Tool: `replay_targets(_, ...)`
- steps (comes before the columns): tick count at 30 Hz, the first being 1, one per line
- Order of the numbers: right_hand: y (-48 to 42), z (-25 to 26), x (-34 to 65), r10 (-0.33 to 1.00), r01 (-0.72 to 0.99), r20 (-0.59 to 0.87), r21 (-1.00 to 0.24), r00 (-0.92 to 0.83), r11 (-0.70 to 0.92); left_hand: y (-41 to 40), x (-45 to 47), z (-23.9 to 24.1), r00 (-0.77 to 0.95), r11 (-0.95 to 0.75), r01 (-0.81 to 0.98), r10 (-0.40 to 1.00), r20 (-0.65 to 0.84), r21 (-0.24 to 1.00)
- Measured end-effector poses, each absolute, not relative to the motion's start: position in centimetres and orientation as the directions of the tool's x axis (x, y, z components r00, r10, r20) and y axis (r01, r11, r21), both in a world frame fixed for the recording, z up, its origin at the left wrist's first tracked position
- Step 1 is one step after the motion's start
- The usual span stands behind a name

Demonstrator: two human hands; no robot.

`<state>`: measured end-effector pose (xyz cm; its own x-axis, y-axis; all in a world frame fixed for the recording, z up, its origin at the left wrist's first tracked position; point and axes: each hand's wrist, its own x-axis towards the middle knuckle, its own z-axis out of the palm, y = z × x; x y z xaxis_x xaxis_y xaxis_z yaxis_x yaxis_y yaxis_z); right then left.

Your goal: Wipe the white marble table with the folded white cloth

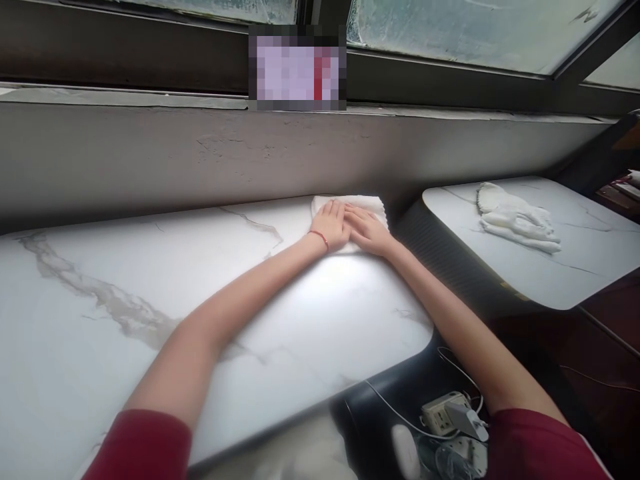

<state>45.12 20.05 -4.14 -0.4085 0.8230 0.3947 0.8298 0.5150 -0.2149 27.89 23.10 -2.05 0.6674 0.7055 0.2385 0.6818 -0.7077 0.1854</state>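
Note:
A folded white cloth (367,202) lies at the far right corner of a white marble table (150,293), close to the grey wall. My left hand (333,223) rests flat on the cloth, with a red string around its wrist. My right hand (367,232) lies flat beside it on the same cloth, the two hands touching. Both arms are stretched far forward across the tabletop.
A second marble table (590,267) stands to the right with a white glove-like rag (515,219) on it. A dark gap separates the two tables. Below it, a power strip with a plug (450,413) and cables lie on the floor. A window ledge (125,97) runs above the wall.

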Motion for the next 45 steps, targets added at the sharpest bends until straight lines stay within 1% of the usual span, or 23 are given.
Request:
replay_targets(5,23.9,-4.7,44.6,0.806,0.797,0.449,-0.277,-0.386,0.536,25.9,27.0,-2.0,0.632,-0.678,0.711,0.733,0.253,0.189)
replay_targets(11,25.1,-4.8,44.5,0.797,0.761,0.486,-0.342,-0.359,0.551,26.6,26.8,-2.1,0.627,-0.677,0.705,0.734,0.261,0.21)
replay_targets(20,26.0,-4.9,43.9,0.841,0.778,0.482,-0.419,-0.247,0.468,27.5,26.9,-2.3,0.606,-0.658,0.713,0.752,0.26,0.242)
replay_targets(22,25.9,-5.0,43.6,0.849,0.8,0.479,-0.408,-0.223,0.44,27.5,26.9,-2.3,0.604,-0.651,0.719,0.758,0.246,0.244)
replay_targets(26,25.0,-5.2,42.6,0.853,0.864,0.49,-0.337,-0.178,0.374,27.3,26.6,-2.2,0.612,-0.648,0.723,0.762,0.212,0.241)
replay_targets(29,24.1,-5.2,41.6,0.865,0.892,0.472,-0.299,-0.17,0.339,26.8,25.9,-2.0,0.62,-0.646,0.725,0.763,0.184,0.238)
replay_targets(34,22.3,-4.9,39.8,0.882,0.909,0.438,-0.271,-0.176,0.316,25.0,24.3,-1.6,0.623,-0.643,0.733,0.765,0.161,0.221)
replay_targets(39,18.3,-4.8,37.8,0.871,0.902,0.423,-0.225,-0.249,0.367,21.6,21.9,-1.7,0.655,-0.674,0.716,0.739,0.157,0.183)
replay_targets(45,9.4,-4.8,34.5,0.825,0.874,0.433,-0.15,-0.363,0.463,13.3,18.0,-2.5,0.685,-0.714,0.692,0.695,0.218,0.105)
